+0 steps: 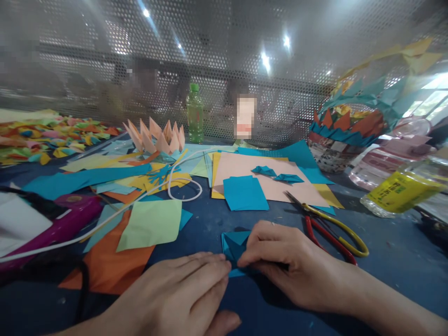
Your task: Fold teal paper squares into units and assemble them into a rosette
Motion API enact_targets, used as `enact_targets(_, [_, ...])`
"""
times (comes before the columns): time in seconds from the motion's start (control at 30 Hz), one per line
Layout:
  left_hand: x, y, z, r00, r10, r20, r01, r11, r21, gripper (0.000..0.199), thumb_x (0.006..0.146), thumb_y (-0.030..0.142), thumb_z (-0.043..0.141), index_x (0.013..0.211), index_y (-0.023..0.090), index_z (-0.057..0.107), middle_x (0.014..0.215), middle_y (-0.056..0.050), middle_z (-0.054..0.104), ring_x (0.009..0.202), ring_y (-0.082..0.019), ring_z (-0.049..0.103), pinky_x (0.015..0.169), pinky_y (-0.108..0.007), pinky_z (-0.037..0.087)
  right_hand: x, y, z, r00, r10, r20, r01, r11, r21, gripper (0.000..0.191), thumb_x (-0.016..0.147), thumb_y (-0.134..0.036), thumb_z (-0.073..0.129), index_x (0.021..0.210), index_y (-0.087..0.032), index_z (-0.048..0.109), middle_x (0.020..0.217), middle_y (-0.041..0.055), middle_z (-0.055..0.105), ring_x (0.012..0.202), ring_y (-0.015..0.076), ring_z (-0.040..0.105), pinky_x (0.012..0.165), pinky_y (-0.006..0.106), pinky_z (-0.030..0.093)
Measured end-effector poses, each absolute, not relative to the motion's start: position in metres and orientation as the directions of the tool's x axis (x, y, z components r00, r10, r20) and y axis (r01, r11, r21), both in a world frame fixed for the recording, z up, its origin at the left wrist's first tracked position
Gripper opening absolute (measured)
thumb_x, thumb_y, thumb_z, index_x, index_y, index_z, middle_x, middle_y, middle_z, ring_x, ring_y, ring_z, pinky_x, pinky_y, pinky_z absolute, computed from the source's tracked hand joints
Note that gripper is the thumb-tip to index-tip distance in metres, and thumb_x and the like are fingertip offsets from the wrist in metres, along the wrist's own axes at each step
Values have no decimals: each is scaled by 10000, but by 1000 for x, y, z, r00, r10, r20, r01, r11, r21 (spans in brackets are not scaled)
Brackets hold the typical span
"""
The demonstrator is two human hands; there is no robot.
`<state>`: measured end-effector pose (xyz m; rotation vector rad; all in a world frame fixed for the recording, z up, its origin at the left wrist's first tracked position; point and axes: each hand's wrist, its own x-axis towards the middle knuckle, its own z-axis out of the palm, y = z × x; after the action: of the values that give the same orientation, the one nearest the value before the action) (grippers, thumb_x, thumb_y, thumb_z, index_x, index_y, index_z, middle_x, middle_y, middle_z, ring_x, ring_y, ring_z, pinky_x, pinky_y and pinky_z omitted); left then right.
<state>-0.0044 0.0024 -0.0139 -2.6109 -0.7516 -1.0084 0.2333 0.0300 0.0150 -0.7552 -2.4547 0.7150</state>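
Here, blue paper (232, 246); fingers (256, 255) either side

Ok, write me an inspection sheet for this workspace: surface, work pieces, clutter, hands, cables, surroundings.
Surface: dark blue tabletop, small pale specks.
Work pieces: folded blue paper at the hands; two small folded blue pieces on a pink sheet.
Clutter: scissors, purple tool, loose coloured sheets.
Hands: left hand laid flat, fingers at the paper's left edge; right hand bent, fingertips on the paper.
Cables: white cable, looped once; black cable by the purple tool.
Surroundings: perforated panel, green bottle.
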Motion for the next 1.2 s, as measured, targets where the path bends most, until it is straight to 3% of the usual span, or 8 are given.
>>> enact_targets(0.2, [-4,1,-13,635,403,659,561,-827,-34,417,1056,301,314,958,178,700,962,-5,749,878,-138,698,863,-209,517,235,30,16,-747,592,302,342,732,-589,284,816,43,533,952,-129,713,901,53,630,859,128,595,735,214,469])
enact_targets(0.57, [-2,1,-6,650,379,658,536,-843,-45,399,1051,289,333,921,166,690,911,-15,742,839,-150,693,779,-228,535,234,28,21,-775,563,286,354,762,-542,320,749,70,522,939,-114,703,935,69,634,870,144,587,748,233,476])
enact_targets(0.7, [-2,1,-3,662,376,648,525,-850,-43,343,1049,302,350,1047,173,667,957,-8,736,863,-145,687,781,-218,527,234,28,23,-776,568,275,366,760,-537,348,696,95,526,916,-112,699,938,67,631,876,152,577,765,248,475])
enact_targets(0.83, [-2,3,-2,701,390,597,517,-854,-50,408,1066,318,270,1099,177,652,944,-17,722,837,-152,672,720,-233,516,234,27,24,-784,563,262,373,765,-525,394,651,108,526,922,-109,711,944,66,626,871,159,568,780,264,471])
enact_targets(0.97, [1,6,-2,735,402,545,496,-868,-28,513,1069,355,193,1001,171,667,870,-32,688,766,-164,639,583,-256,472,235,29,22,-797,525,299,345,801,-489,360,716,75,500,924,-110,728,929,78,629,842,164,561,741,275,466])
enact_targets(1.2, [1,6,-3,731,409,546,496,-868,-14,522,1065,378,187,994,176,663,869,-34,660,778,-179,614,602,-266,466,237,30,18,-804,462,374,325,869,-375,298,747,57,474,831,-89,720,872,92,640,759,165,541,643,279,430])
